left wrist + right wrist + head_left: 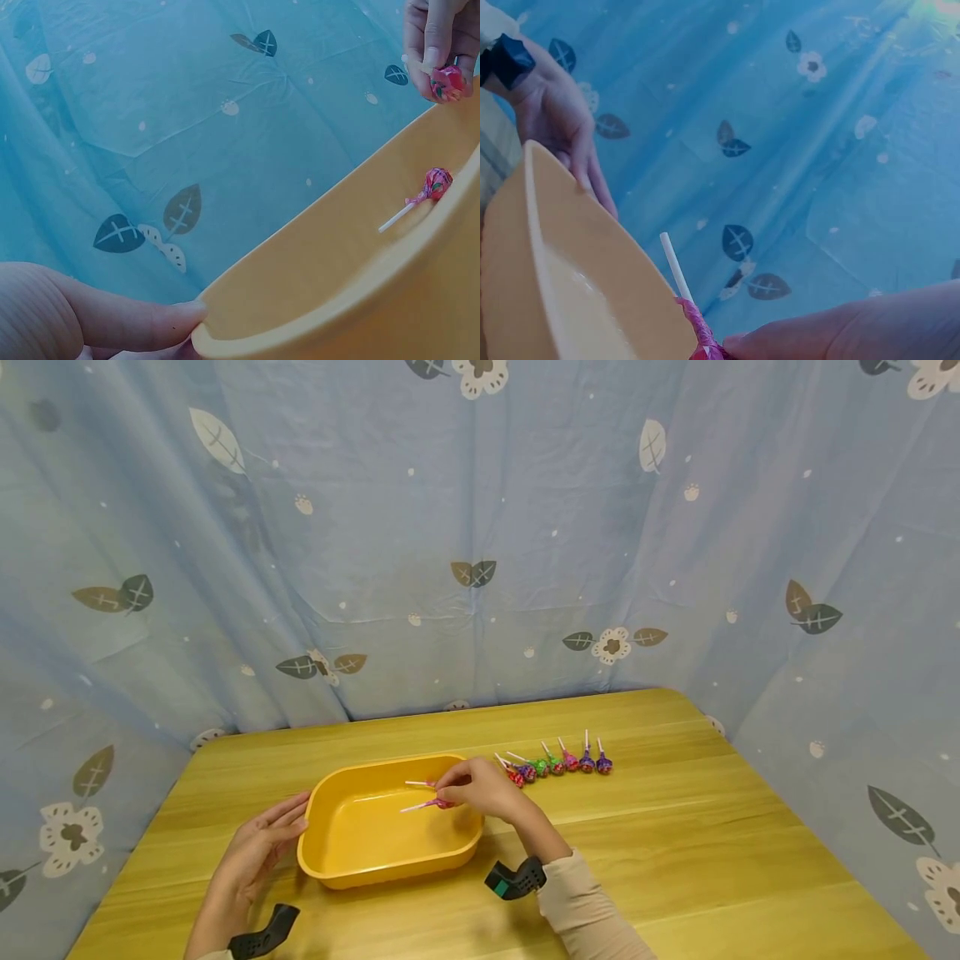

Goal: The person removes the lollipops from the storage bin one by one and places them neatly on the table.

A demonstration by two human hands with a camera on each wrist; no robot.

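My right hand (483,789) pinches a pink-wrapped lollipop (699,330) over the right part of a yellow tray (390,864). Its white stick points left. Inside the tray lies a second pink lollipop (436,184), partly covered by the right hand in the head view. My left hand (258,843) rests against the tray's left end, fingers fairly straight, with the thumb (142,324) touching the rim.
A row of several wrapped lollipops (556,766) in red, purple, green and pink lies right of the tray on the wooden table (675,843). Behind the table hangs a blue patterned curtain (405,527). Both wrists wear black camera mounts.
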